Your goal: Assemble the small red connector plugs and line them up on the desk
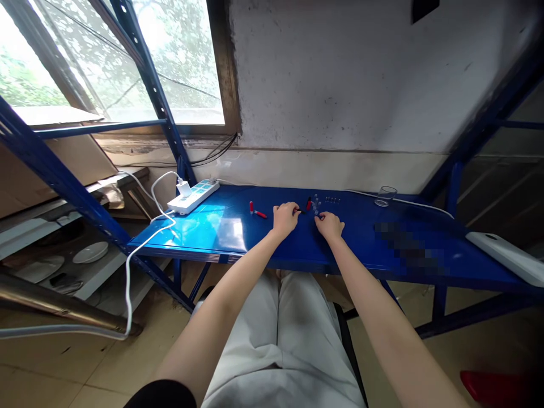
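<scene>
Both hands rested on the blue shelf (221, 226) — the left hand (284, 219) curled, pinching a small dark piece, the right hand (329, 225) loosely closed beside small clear parts (316, 205); its contents could not be told. Farther left lay 2 red pieces (256, 211) — beyond, a power strip (193, 196) and glass (385, 196).

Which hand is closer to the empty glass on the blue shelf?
The right hand. It rests on the blue shelf, left of the glass. The left hand lies farther left.
</scene>
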The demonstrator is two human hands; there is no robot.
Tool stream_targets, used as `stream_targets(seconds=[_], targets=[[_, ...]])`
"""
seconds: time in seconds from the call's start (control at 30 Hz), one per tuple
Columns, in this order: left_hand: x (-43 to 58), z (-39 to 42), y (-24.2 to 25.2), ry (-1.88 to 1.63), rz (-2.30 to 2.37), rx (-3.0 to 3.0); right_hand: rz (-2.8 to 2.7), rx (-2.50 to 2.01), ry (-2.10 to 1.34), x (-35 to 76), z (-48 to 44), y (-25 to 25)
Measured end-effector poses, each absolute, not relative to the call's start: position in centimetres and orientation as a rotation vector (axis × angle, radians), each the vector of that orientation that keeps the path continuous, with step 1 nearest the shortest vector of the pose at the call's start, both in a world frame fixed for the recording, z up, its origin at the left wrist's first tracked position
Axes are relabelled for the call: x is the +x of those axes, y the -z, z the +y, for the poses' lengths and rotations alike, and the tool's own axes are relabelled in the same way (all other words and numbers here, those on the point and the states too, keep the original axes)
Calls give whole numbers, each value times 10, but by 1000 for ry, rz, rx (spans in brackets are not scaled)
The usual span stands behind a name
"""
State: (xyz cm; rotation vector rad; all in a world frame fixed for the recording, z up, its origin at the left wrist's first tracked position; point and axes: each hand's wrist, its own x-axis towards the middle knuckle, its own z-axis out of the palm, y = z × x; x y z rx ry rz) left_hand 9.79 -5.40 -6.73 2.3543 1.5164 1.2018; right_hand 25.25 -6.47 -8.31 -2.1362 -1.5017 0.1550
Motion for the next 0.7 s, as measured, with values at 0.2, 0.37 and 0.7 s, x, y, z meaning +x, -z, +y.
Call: stream_targets(seconds=[0.2,0.37,0.7], targets=[[81,-69,79,-1532,1426,1994,-1442,-2213,-187,254,-51,84],[75,-83,90,-1656,1273,1854,-1404,-2213,-212,252,-40,85],[71,-89,82,-1651,1245,1726,-1350,-2192,-198,249,-34,88]])
